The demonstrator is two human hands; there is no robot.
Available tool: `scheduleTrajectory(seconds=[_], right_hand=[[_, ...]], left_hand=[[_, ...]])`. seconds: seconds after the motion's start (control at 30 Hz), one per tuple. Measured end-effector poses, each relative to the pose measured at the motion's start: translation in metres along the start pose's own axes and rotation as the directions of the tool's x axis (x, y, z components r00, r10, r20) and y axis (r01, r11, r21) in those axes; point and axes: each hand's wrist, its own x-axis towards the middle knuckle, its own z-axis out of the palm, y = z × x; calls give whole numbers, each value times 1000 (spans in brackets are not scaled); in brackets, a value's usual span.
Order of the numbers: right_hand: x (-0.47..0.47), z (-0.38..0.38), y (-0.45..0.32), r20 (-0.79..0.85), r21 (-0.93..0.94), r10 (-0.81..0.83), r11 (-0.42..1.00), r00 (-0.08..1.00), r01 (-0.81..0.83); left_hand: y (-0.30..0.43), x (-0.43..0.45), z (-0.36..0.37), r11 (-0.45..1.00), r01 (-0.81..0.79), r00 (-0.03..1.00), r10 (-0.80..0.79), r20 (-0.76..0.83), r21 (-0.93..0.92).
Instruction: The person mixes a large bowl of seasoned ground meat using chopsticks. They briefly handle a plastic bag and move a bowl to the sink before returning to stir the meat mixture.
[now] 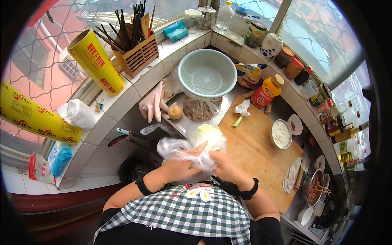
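Both hands are on a clear plastic bag [174, 148] close in front of my apron. My left hand [180, 163] grips its gathered film from the left, the fingers pointing right. From the right, my right hand [223, 163] pinches the same film. Just beyond the fingers, a pale green cabbage [208, 136] shows at the bag's far end, slightly blurred; whether it lies fully inside, I cannot tell. The wooden cutting board [254, 156] lies to the right, with a green stalk piece [237, 121] and a crumpled white tissue [242, 107] on it.
Ahead stand a pale green plastic basin [207, 73], a bag of brown food [202, 113] and a round fruit [175, 112]. A bowl of flour [280, 133] sits on the board's right part. A cleaver [303, 167] lies at the board's right edge, near a bowl of minced meat [315, 186].
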Motion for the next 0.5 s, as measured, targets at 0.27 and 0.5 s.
scheduleTrajectory(seconds=[0.27, 0.5], right_hand=[[47, -18, 22, 75, 574, 119, 806, 990, -141], [171, -59, 137, -206, 819, 768, 475, 607, -322]], left_hand=[[-13, -49, -23, 890, 324, 934, -355, 40, 320], [-4, -105, -29, 863, 486, 872, -467, -147, 140]])
